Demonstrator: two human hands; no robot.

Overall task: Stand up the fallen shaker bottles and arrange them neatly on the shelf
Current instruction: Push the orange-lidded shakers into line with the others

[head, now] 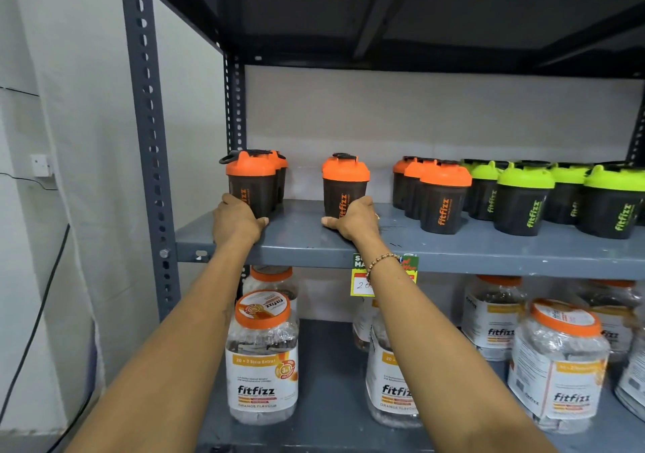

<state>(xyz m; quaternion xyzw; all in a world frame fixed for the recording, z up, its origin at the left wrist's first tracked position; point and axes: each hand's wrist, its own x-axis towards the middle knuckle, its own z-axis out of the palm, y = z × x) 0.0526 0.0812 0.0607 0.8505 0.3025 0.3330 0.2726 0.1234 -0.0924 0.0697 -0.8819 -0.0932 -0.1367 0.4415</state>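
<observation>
Black shaker bottles stand upright on the grey metal shelf [300, 239]. My left hand [235, 220] wraps the base of an orange-lidded shaker [250, 182] at the shelf's left end, with more orange-lidded ones right behind it. My right hand [354, 220] grips the base of a second orange-lidded shaker [343, 184] standing alone in the middle. To the right stands a cluster of orange-lidded shakers [443, 201], then several green-lidded shakers [523, 201]. No bottle in view lies on its side.
The slotted grey upright [150, 131] frames the left side, with a white wall beyond it. A price tag [363, 283] hangs from the shelf edge under my right wrist. Clear fitfizz jars [261, 358] with orange lids fill the lower shelf.
</observation>
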